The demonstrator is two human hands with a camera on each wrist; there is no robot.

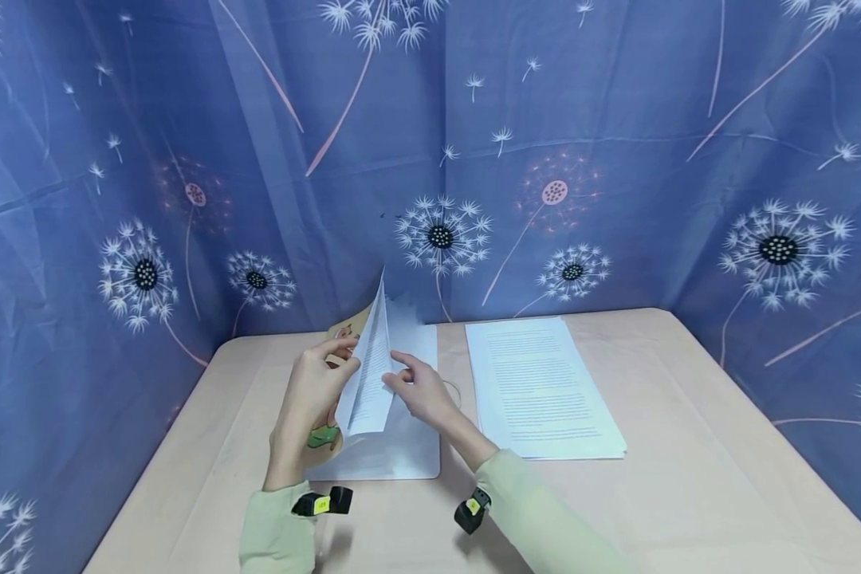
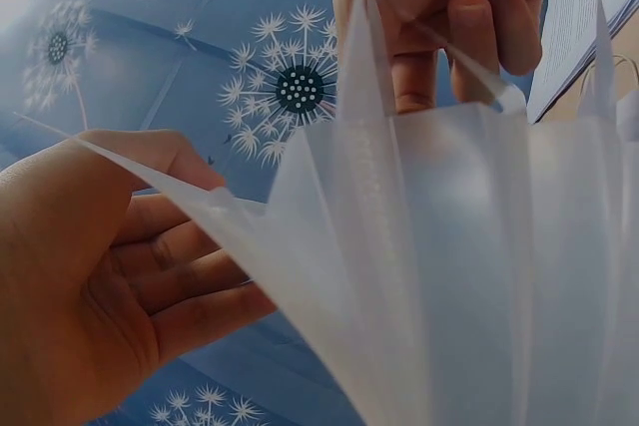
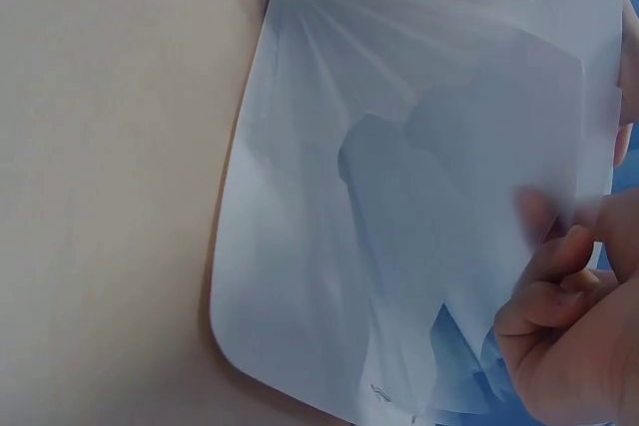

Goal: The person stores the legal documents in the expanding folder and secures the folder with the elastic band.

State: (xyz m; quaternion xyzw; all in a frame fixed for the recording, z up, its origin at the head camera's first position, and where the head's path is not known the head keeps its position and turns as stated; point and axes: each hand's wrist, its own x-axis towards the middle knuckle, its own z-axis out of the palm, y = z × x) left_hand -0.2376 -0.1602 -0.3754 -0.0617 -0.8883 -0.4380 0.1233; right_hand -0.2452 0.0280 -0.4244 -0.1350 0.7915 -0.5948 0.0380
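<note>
A folder (image 1: 402,458) with a tan cartoon cover and translucent plastic sleeves (image 2: 459,246) lies spread on the table, several leaves fanned upward. My left hand (image 1: 316,387) holds the raised cover and leaves at the left, its fingers partly behind them. A printed sheet (image 1: 371,383) stands steeply among the leaves, between both hands. At that leaf's right edge, my right hand (image 1: 419,389) pinches with thumb and forefinger, the other fingers curled. From the right wrist, the right hand (image 3: 569,316) appears partly behind a translucent leaf (image 3: 300,197).
To the right of the folder lies a stack of printed paper (image 1: 545,391). A thin cord loop (image 1: 454,391) pokes out beside the folder's right edge. The pale table (image 1: 689,486) is enclosed by a blue dandelion-print curtain (image 1: 617,119) at the back and sides.
</note>
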